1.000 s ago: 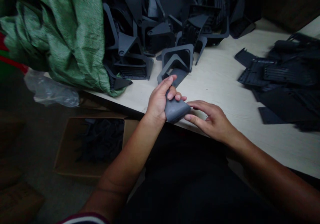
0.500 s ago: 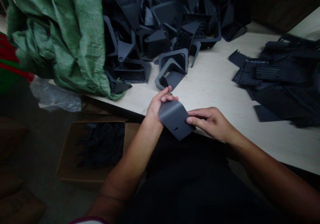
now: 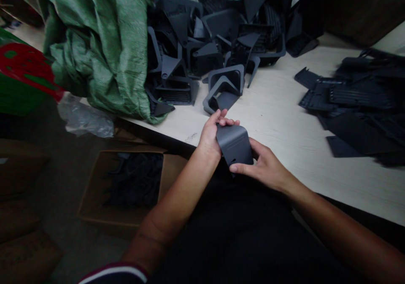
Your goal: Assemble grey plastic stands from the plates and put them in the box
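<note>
A dark grey plastic housing (image 3: pixel 236 142) with a rounded bend and a small slot is held between my hands at the table's near edge. My left hand (image 3: pixel 213 134) is closed around its far left side, the fingers partly hidden behind it. On the right, my right hand (image 3: pixel 262 163) grips it with the thumb lying over the face near the slot and the fingers behind. Just beyond my left fingers, an open-framed grey plastic part (image 3: pixel 224 87) rests on the table.
More grey plastic parts (image 3: pixel 215 26) are heaped at the back beside a green woven sack (image 3: pixel 104 52). Flat black panels (image 3: pixel 357 102) are piled on the table (image 3: pixel 278 106) at right. Below left stands a cardboard box (image 3: pixel 90 191) holding dark pieces. A red perforated plastic item (image 3: pixel 28 64) lies far left.
The housing has turned in my hands and now stands more upright. My right thumb has moved from its right edge onto its face near the slot. The whole view has shifted slightly.
</note>
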The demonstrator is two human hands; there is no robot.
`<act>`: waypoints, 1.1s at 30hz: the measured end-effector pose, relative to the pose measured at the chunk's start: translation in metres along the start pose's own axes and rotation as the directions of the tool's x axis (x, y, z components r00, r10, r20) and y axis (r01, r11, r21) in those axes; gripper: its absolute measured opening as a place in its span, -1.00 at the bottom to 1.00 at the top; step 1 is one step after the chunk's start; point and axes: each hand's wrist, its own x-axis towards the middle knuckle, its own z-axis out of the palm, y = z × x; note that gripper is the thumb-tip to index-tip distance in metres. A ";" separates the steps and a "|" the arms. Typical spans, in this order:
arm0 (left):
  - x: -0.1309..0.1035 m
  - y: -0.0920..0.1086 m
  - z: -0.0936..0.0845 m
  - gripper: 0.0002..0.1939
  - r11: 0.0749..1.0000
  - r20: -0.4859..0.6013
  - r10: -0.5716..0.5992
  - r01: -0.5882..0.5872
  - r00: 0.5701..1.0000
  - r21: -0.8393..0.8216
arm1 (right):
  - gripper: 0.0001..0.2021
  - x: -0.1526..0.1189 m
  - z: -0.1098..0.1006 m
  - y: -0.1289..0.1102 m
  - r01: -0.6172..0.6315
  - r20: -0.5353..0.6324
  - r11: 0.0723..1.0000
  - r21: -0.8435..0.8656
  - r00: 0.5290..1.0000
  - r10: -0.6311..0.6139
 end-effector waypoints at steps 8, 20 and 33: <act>-0.010 -0.007 0.004 -0.82 0.996 0.069 -0.010 0.005 0.998 0.084 | -0.17 -0.007 0.011 0.018 0.083 -0.081 0.992 -0.094 0.993 -0.091; -0.040 -0.016 -0.009 -0.82 0.911 0.300 0.169 -0.265 0.939 0.316 | -0.64 -0.022 -0.001 -0.014 0.123 0.064 0.991 -0.055 0.991 -0.120; -0.044 -0.012 -0.041 -0.72 0.888 0.234 0.113 -0.203 0.966 0.411 | -0.67 -0.041 -0.018 -0.007 -0.021 0.139 0.991 0.131 0.990 0.002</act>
